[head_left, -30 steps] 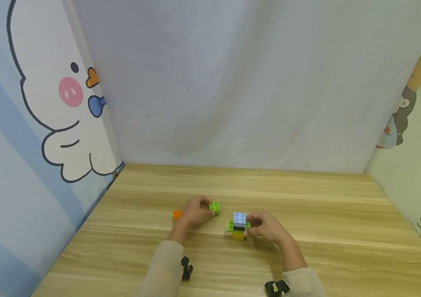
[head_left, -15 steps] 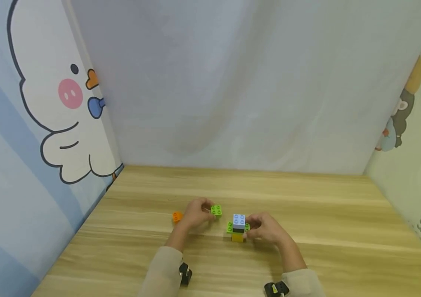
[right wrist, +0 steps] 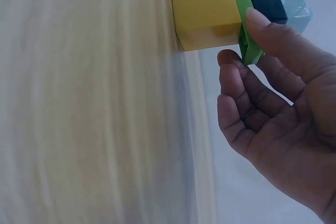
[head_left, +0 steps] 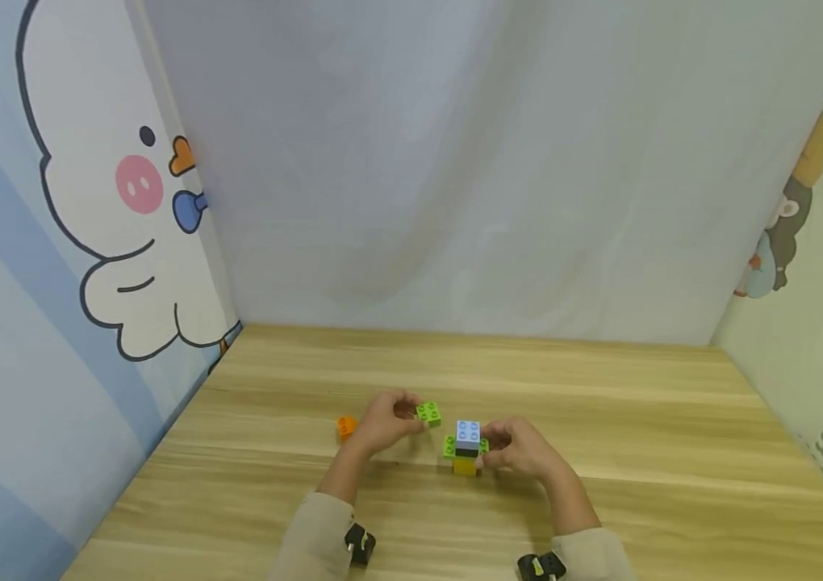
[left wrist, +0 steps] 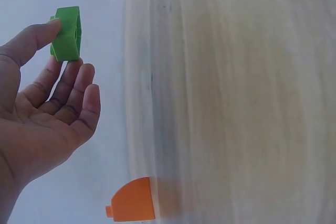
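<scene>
A pale wooden surface [head_left: 600,436] with long straight grain fills the lower part of the head view, walled in by soft printed fabric panels [head_left: 56,242] on the sides and a plain grey-white sheet [head_left: 455,161] behind. On it stands a small stack of smooth plastic studded bricks [head_left: 466,446]: a yellow cube-shaped block [right wrist: 207,17] at the bottom, a thin green plate [right wrist: 247,24] that juts out on both sides, a dark brick above it and a light blue four-stud brick [head_left: 468,432] on top. The right hand [head_left: 520,448] grasps this stack from its right side; in the right wrist view the thumb lies across the dark brick and the plate's edge while a fingertip [right wrist: 231,59] meets the plate from below, the other fingers loosely curved and apart. The left hand [head_left: 382,420] pinches a flat lime-green brick [head_left: 429,414] with four round studs between thumb and forefinger, held just left of the stack and not touching it; the remaining fingers [left wrist: 79,98] are relaxed and slightly bent beneath it. A small orange brick [head_left: 346,426] with one rounded corner lies on the surface just left of the left hand, untouched.
</scene>
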{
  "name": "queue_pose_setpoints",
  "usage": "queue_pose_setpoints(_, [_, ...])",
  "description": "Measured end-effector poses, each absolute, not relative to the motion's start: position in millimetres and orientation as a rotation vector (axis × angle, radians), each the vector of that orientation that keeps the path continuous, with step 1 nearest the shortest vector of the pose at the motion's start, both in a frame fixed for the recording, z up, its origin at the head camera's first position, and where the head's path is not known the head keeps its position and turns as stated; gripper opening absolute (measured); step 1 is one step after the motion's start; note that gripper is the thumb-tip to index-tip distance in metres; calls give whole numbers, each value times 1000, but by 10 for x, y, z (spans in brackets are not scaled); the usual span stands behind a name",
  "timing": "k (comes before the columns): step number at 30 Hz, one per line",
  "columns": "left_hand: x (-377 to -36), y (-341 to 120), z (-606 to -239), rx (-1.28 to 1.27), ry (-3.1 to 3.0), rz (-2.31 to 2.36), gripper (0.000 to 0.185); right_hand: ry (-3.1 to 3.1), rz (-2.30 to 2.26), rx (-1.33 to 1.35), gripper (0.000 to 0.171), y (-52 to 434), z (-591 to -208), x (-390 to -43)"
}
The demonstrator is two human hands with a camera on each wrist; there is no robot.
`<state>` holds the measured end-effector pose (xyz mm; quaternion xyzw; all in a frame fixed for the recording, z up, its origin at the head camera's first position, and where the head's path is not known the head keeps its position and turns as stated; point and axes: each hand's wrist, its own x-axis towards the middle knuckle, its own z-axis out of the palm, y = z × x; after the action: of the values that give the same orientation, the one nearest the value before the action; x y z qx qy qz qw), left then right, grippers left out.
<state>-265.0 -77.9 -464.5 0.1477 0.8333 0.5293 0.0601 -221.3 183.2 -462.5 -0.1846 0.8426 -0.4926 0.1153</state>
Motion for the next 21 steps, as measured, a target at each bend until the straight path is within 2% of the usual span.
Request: queue_pose_setpoints(21, [-2462,-659,-4448,534,2404,1662,35,2449,-1452,-579,34,1846,-4654,-2233])
